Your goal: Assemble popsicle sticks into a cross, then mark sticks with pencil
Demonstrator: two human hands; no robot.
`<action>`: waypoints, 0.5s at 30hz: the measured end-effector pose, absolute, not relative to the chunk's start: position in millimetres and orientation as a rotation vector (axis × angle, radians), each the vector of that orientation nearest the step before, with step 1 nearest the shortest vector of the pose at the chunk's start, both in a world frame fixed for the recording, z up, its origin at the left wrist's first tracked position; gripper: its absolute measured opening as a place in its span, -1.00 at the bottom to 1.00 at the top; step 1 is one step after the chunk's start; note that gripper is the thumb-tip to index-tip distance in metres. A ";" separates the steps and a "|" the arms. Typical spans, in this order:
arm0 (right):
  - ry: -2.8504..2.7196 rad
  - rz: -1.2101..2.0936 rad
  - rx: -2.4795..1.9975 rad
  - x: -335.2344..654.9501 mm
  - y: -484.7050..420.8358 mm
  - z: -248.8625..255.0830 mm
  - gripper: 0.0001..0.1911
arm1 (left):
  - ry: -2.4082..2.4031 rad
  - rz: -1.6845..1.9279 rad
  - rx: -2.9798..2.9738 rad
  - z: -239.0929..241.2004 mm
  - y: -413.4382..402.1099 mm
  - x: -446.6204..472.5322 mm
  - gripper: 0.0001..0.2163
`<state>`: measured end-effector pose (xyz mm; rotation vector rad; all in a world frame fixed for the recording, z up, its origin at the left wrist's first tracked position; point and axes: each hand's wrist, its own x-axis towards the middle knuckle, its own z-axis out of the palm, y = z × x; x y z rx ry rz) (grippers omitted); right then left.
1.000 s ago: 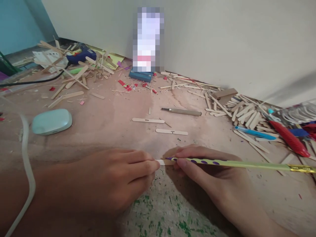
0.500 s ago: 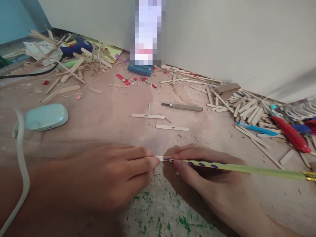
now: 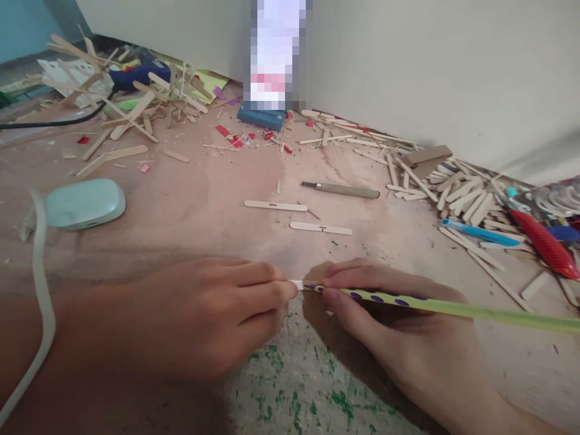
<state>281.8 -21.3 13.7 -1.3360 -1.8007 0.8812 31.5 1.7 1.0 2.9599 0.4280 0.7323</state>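
1. The pale flat wooden stick [image 3: 296,284] lies level, pinched in your left hand [image 3: 203,314], with only a short end showing.
2. The yellow-green pencil with purple dots [image 3: 408,302] slants low in your right hand [image 3: 399,341], its tip on that end.

**Person's hands and forearms, head view**

Obs.: left hand [image 3: 199,314] bare; forearm bare as far as the lower-left frame edge. Obs.: right hand [image 3: 389,320] bare, slender fingers, thumbnail short and plain; forearm bare down to the lower-right corner. A white cable [image 3: 43,284], thick, round and smooth, curves in front of the left forearm; where it attaches cannot be told.
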 end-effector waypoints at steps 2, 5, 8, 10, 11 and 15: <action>-1.803 0.876 -1.333 280.9 -21.2 13.4 -0.89 | 0.410 0.734 2.950 -1.0 2.2 32.0 -0.64; -1.810 0.874 -1.329 280.2 -20.9 13.3 -0.88 | 0.413 0.736 2.951 -2.5 3.0 32.8 -0.65; -1.809 0.883 -1.332 280.1 -21.2 13.5 -0.89 | 0.408 0.733 2.957 -1.1 3.0 32.8 -0.65; -1.802 0.890 -1.328 280.0 -21.7 13.4 -0.89 | 0.409 0.724 2.958 0.1 2.3 32.5 -0.64; -1.802 0.891 -1.323 280.0 -21.9 13.3 -0.89 | 0.418 0.714 2.952 0.5 1.9 32.4 -0.63; -1.814 0.881 -1.315 279.5 -21.3 13.5 -0.89 | 0.428 0.727 2.913 1.2 1.2 32.2 -0.64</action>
